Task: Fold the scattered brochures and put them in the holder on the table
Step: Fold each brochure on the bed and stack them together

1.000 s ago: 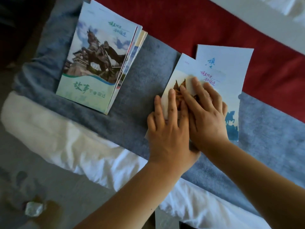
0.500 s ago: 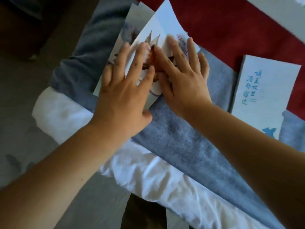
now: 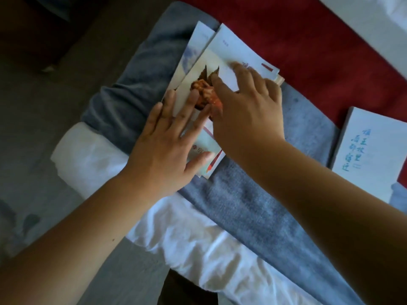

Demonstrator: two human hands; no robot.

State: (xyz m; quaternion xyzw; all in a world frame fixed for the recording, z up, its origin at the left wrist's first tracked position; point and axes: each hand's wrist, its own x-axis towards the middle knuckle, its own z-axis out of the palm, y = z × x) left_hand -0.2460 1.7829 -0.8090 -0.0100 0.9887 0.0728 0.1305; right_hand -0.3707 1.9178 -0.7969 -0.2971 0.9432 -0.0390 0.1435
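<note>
A folded brochure (image 3: 233,53) with a brown figure printed on it lies on top of a stack of brochures (image 3: 193,47) on the grey cloth. My left hand (image 3: 167,142) lies flat on its near left part, fingers straight and spread. My right hand (image 3: 246,106) presses down on its middle and right part with straight fingers. Another pale blue brochure (image 3: 374,155) with blue writing lies apart at the right edge. No holder is in view.
The grey cloth (image 3: 253,205) covers a white sheet (image 3: 198,243) on a bed edge; a red cover (image 3: 319,47) lies beyond. The dark floor (image 3: 44,106) is to the left.
Both hands carried the folded brochure from the right over to the stack on the left and laid it on top; the pale blue brochure stayed behind at the right.
</note>
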